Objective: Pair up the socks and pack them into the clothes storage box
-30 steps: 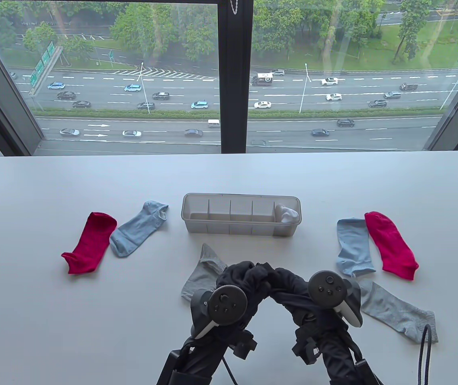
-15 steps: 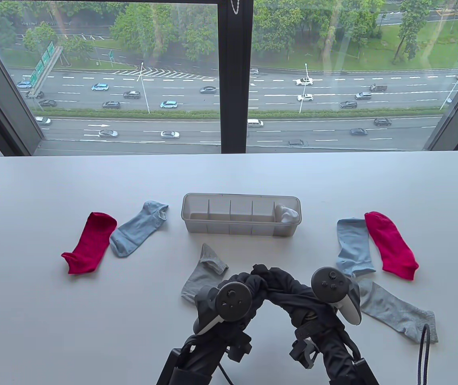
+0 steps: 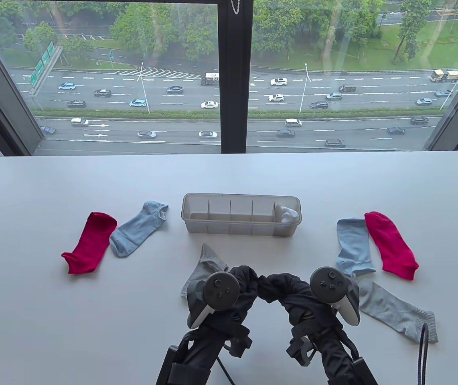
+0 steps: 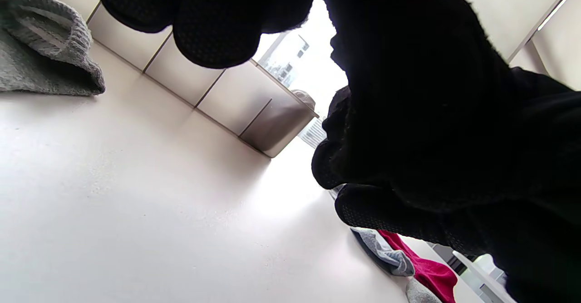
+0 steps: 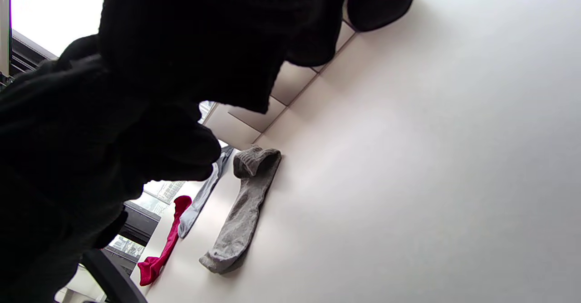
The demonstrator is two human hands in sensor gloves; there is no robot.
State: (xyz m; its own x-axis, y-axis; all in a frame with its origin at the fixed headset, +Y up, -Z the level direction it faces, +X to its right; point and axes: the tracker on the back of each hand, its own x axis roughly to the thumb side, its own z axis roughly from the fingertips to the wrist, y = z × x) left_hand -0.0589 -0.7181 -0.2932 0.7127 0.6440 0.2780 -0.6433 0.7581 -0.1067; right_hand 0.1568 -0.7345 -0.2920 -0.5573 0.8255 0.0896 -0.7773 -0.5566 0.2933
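A: Nearest the bottom edge: left hand (image 3: 240,289) and right hand (image 3: 289,290), trackers strapped on the backs, fingers curled round a bundle of black socks (image 3: 271,284) held between them, just above the table (image 3: 52,321). From the left wrist view, gloved fingers (image 4: 218,31) bent over dark fabric. Same story from the right wrist, black sock cloth bunched under curled fingers.

B: So both gripping the same black bundle?

A: Yep, clamped on it from either side. Can't tell exactly where glove ends and sock begins, all black on black.

B: And round the hands?

A: Partly under the left tracker, a grey sock (image 3: 205,268) lying flat, cuff end pointing toward the box. Beside the right hand, second grey sock (image 3: 397,311) stretched out toward the right edge. Dangling black cable (image 3: 424,353) over its cuff.

B: Further out?

A: On the right, light blue sock (image 3: 353,246) just beside a red sock (image 3: 391,244), edges touching or nearly. On the left, another red sock (image 3: 88,242) next to another light blue sock (image 3: 138,228), touching near the middle.

B: Box?

A: Clothes storage box (image 3: 241,230) dead centre past the hands, translucent, split into five compartments in a row. White socks (image 3: 287,214) rolled up in the rightmost compartment. Behind all that, window (image 3: 235,76) with a road and cars.
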